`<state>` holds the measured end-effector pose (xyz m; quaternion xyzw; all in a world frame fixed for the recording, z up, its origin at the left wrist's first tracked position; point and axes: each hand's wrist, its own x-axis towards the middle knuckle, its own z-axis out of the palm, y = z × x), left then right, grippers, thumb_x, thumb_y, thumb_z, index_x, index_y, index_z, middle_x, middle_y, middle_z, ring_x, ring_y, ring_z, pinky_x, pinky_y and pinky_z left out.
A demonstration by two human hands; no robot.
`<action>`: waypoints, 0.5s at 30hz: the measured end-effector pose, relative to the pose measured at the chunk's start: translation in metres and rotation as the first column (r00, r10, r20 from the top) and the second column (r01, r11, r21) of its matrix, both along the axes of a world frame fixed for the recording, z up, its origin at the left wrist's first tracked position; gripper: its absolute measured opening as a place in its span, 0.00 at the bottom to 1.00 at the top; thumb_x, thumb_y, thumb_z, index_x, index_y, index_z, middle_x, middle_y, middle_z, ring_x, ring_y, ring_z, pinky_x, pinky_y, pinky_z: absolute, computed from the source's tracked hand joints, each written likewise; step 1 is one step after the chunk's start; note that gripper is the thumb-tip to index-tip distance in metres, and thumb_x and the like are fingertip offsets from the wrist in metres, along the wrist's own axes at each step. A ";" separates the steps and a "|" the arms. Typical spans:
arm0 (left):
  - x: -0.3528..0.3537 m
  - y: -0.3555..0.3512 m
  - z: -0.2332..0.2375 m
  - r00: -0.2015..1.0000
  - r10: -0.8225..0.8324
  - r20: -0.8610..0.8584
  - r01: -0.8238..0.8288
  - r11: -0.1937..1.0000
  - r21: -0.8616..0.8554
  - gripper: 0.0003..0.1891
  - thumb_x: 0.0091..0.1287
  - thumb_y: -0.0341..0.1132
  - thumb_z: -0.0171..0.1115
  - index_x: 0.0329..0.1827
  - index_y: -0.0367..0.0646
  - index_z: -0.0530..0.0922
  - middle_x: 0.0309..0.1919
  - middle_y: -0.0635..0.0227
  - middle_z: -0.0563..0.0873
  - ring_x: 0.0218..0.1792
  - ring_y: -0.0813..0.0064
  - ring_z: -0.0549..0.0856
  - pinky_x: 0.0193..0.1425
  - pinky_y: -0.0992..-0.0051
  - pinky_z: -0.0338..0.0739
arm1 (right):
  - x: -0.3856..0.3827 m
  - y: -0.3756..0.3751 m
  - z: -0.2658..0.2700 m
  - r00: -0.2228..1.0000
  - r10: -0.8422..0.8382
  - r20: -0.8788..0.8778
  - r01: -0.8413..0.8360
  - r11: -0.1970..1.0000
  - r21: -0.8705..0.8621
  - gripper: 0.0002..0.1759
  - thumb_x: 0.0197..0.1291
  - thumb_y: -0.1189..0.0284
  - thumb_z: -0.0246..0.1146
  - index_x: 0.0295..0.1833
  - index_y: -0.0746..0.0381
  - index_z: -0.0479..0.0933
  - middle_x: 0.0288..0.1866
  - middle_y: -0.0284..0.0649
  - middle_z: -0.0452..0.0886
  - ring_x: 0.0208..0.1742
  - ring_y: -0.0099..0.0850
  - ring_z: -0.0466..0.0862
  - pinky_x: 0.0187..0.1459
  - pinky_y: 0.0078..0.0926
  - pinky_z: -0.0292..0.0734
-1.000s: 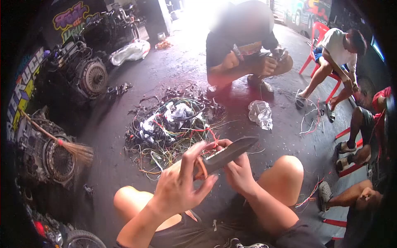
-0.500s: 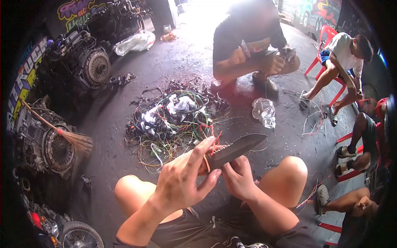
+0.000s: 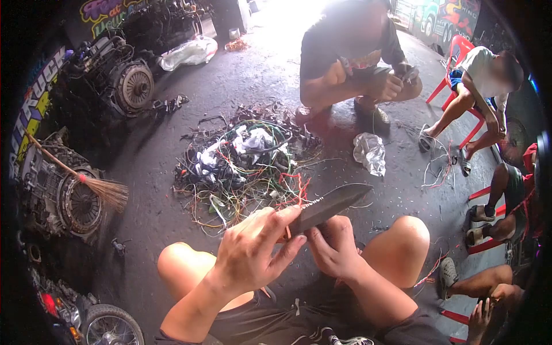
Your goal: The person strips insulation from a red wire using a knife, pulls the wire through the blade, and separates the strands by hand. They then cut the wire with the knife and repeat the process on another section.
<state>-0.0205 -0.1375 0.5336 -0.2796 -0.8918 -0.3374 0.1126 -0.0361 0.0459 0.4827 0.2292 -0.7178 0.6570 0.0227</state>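
A dark knife [image 3: 330, 208] with a serrated stretch near its handle points up and to the right. My left hand [image 3: 248, 241] is closed around its orange handle, mostly hidden by the fingers. A twisted red wire [image 3: 301, 187] rises beside the left index fingertip, at the serrated part of the blade. My right hand [image 3: 333, 247] is pinched closed against the lower edge of the blade near the handle. What its fingertips hold is hidden. Beyond the hands lies a tangled pile of wires [image 3: 241, 167] with white scraps in it.
A crouching person [image 3: 351, 63] works with their hands across the pile. Another sits on a red chair [image 3: 458, 52]; more people sit along the right. Crumpled silvery plastic [image 3: 370, 154] lies on the floor. Engine parts [image 3: 132, 86], a broom [image 3: 103, 187] and a motorcycle wheel [image 3: 112, 328] are at left.
My left index finger has come down and bent closer to the blade. The knife has shifted slightly. At the lower right, a seated person's hands have come into sight.
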 end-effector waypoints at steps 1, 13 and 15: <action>0.001 0.001 0.000 1.000 0.002 0.006 -0.002 1.000 0.014 0.21 0.66 0.33 0.69 0.60 0.39 0.74 0.39 0.56 0.85 0.34 0.61 0.87 0.40 0.66 0.81 | 0.000 0.001 0.001 1.000 -0.002 0.005 0.002 1.000 -0.014 0.07 0.68 0.79 0.58 0.47 0.69 0.79 0.30 0.47 0.78 0.29 0.27 0.75 0.34 0.28 0.72; 0.007 -0.021 -0.009 0.706 -0.387 0.593 -0.239 0.659 0.713 0.22 0.76 0.43 0.61 0.65 0.40 0.71 0.29 0.72 0.79 0.27 0.86 0.71 0.30 0.84 0.62 | 0.000 -0.009 0.000 0.986 0.153 0.066 -0.141 0.977 -0.161 0.10 0.68 0.82 0.54 0.51 0.70 0.78 0.34 0.38 0.80 0.35 0.18 0.74 0.39 0.20 0.73; 0.007 -0.025 -0.010 0.668 -0.406 0.624 -0.284 0.636 0.718 0.18 0.76 0.39 0.60 0.64 0.42 0.73 0.29 0.74 0.78 0.26 0.87 0.70 0.28 0.83 0.62 | -0.002 -0.007 -0.005 0.979 0.183 0.089 -0.169 0.975 -0.142 0.10 0.69 0.81 0.54 0.51 0.70 0.78 0.36 0.38 0.80 0.37 0.19 0.76 0.41 0.20 0.74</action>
